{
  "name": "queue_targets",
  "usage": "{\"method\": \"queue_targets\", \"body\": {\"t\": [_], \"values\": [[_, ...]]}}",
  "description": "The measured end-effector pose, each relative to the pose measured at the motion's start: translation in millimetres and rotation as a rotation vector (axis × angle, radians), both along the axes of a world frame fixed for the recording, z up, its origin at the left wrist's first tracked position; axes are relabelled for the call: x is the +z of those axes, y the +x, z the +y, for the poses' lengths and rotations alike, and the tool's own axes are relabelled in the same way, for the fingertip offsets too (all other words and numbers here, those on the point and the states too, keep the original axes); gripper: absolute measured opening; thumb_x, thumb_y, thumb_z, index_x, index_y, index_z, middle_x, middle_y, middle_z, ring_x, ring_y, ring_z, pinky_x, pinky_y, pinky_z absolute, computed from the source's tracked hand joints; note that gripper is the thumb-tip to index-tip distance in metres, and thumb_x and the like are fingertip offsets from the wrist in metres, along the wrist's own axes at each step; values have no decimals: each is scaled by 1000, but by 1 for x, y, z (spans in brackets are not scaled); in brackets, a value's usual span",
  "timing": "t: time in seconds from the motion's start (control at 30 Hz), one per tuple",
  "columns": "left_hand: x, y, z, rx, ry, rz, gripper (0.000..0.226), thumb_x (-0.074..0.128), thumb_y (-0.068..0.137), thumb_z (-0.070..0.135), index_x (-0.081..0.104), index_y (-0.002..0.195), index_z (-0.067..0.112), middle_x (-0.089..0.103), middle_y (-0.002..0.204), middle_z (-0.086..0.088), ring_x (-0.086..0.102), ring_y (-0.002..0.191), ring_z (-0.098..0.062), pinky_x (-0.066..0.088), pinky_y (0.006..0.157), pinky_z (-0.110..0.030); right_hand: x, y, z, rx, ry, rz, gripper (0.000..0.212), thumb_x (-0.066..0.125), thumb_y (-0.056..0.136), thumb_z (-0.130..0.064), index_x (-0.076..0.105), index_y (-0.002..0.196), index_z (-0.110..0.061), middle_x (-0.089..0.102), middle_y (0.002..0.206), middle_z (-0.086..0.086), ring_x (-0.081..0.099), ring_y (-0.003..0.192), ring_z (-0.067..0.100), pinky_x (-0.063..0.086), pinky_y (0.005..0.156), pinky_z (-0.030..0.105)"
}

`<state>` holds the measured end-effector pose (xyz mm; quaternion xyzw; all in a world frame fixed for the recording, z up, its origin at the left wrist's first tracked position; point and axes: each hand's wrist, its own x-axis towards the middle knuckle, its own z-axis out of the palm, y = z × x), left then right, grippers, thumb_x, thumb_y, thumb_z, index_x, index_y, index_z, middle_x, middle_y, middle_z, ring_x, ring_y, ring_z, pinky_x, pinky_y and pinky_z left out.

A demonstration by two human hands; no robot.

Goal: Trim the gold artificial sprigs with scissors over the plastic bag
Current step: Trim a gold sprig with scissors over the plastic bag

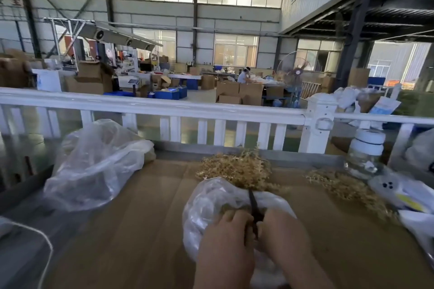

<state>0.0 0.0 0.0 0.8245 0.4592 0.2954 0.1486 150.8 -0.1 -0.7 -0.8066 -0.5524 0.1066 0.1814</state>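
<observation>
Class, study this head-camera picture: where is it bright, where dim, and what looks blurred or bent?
Head view: daylight glares through the far windows, while the near tabletop sits dim; the white railing bows from wide-angle distortion; both hands, left hand and right hand, look soft, and the scissors between them are dark with little detail.

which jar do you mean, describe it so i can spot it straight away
Follow the white fence to its square post on the right. Just right of the post stands the clear jar, the only item with a white lid.
</observation>
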Motion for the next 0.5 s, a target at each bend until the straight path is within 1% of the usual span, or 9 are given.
{"method": "queue_targets", "body": {"t": [0.03,0.07,0.1,0.17,0.23,0.27,0.37,0.43,0.5], "values": [[4,8,10,7,71,-26,25,41,99,33,62,112,30,64,113,10,55,108,-12,38,88,-24,9,-2,12,-97,-141,121,24,46,106,-37,63,120,-27,65,117,-2,59,121,18,50,87,25],[10,16,20,32,101,-54,20,44,98,29,64,105,29,65,105,9,56,101,-13,39,84,-26,10,3,26,-92,-270,110,33,45,107,-40,62,131,-25,61,133,-1,53,130,17,45,99,27],[15,20,29,41,106,-38,19,46,97,26,64,102,27,66,101,7,57,96,-14,42,80,-28,11,2,28,-74,-334,96,38,46,106,-43,60,135,-24,57,139,0,50,133,18,42,103,28],[13,29,54,61,75,-54,22,47,97,20,66,104,24,68,100,4,60,92,-16,47,80,-30,-1,6,49,-86,-399,9,36,56,99,-49,64,123,-24,62,119,2,57,121,21,47,91,32],[15,37,72,51,17,-26,26,46,96,17,67,110,23,70,103,2,62,95,-18,50,84,-34,-7,3,44,-60,-294,-111,34,67,88,-53,66,100,-21,60,91,3,65,101,24,46,73,31],[15,40,82,45,-13,-10,27,46,96,15,68,110,23,70,103,2,62,95,-19,50,84,-34,-10,3,43,-59,-280,-131,37,70,85,-55,66,97,-20,62,93,4,66,101,25,46,72,31],[14,45,106,30,-109,62,25,48,94,15,67,109,22,70,105,1,63,98,-21,51,81,-34,-9,9,47,-61,-299,-41,50,73,83,-55,68,113,-15,68,116,7,65,111,27,49,82,34],[8,47,118,42,-157,137,24,50,94,17,68,110,23,70,108,1,63,100,-21,51,83,-33,-8,14,49,-75,-312,19,49,75,83,-52,69,114,-15,68,112,6,65,110,25,47,79,32],[3,47,129,65,-179,210,23,51,95,17,68,110,22,70,109,-1,63,100,-22,52,83,-34,-11,13,48,-61,-307,2,33,74,86,-44,73,106,-17,69,96,0,67,100,19,46,75,27]]}}
